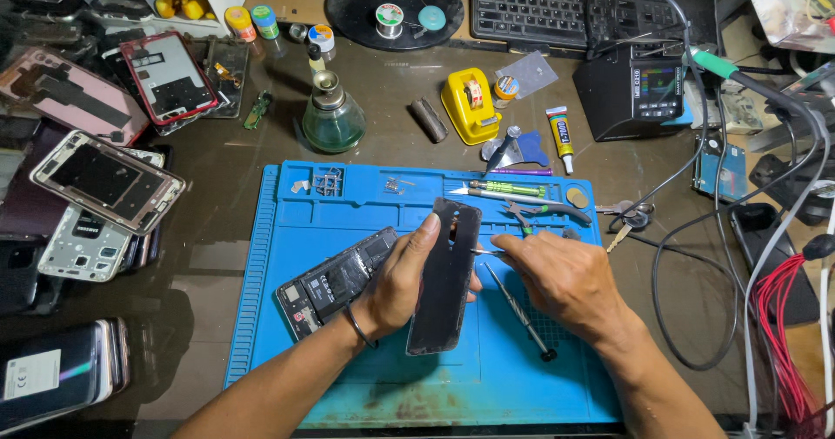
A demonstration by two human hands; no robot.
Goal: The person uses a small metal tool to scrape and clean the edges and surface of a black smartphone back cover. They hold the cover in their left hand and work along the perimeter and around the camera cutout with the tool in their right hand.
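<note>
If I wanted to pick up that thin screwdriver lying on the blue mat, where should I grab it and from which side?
Probably by the bare middle of its shaft, coming straight down from above. The screwdriver lies flat and slantwise on the blue mat, its upper end tucked under the right hand, so the lower half near the dark knob is the free part. Pinch across the thin shaft.

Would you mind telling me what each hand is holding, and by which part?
The left hand grips a dark phone panel along its left long edge, thumb near the top. The right hand pinches a thin metal tool by its rear end.
</note>
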